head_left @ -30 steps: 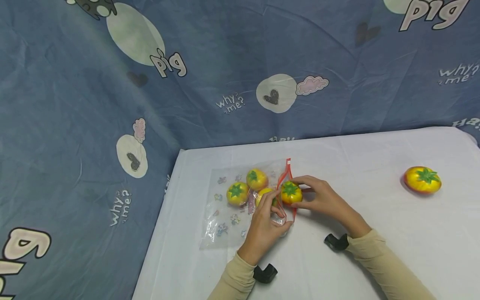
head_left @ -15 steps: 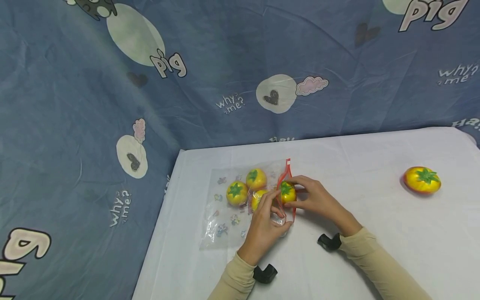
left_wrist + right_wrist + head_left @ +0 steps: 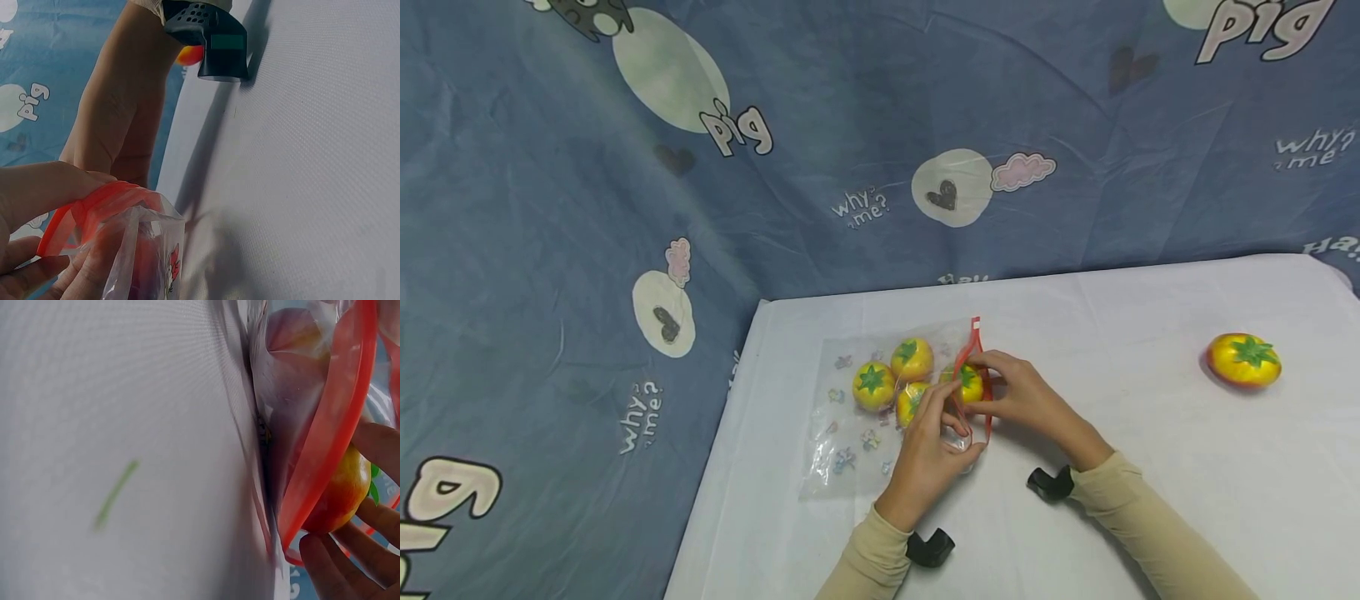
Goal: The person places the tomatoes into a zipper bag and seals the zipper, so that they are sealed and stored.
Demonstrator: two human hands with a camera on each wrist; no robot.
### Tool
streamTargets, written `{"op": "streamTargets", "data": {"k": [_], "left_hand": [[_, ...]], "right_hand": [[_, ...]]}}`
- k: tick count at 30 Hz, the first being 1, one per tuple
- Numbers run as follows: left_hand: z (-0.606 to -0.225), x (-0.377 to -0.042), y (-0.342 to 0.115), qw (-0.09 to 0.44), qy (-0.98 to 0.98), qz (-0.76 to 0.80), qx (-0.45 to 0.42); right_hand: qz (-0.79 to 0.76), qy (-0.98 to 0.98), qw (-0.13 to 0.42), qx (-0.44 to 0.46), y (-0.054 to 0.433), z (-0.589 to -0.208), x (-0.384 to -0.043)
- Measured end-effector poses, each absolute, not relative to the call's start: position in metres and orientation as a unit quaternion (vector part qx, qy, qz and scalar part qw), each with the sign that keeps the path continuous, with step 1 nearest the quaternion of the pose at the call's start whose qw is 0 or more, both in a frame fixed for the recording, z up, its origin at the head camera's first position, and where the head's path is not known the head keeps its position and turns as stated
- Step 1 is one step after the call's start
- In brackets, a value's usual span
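A clear zip bag [image 3: 831,442] with small printed figures lies flat on the table, its red-edged mouth towards the right. Inside it are three yellow toy persimmons [image 3: 873,386] with green leafy tops. My left hand [image 3: 921,458] pinches the bag by its mouth, holding the red strip [image 3: 103,194] apart from the other side. My right hand [image 3: 1030,396] grips another persimmon [image 3: 972,383] between thumb and fingers, just within the opening. In the right wrist view this persimmon [image 3: 344,487] shows yellow and red behind the red strip, fingertips on its lower side.
One more persimmon [image 3: 1243,361] lies alone on the right of the white-covered table [image 3: 1150,333]. A blue printed cloth [image 3: 850,108] hangs behind and to the left. Black wrist cameras [image 3: 930,547] sit by both sleeves.
My right hand has moved left, carrying its persimmon into the bag's mouth. The nearest persimmon inside has shifted left. My left hand stays in place on the bag.
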State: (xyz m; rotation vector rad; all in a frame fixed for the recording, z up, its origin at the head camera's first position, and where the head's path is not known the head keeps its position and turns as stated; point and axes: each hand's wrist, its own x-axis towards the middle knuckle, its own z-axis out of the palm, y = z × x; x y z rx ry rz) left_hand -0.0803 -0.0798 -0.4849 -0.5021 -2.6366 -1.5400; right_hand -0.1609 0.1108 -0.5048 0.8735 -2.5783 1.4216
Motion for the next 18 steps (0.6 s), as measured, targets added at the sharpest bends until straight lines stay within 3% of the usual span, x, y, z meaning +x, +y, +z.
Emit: {"op": "streamTargets", "data": {"k": [18], "left_hand": [[-0.4853, -0.0807, -0.0793, 0.021, -0.852, -0.499, -0.156]], "right_hand": [[0.438, -0.852, 0.040, 0.283, 0.1050, -0.5039, -0.1611]]}}
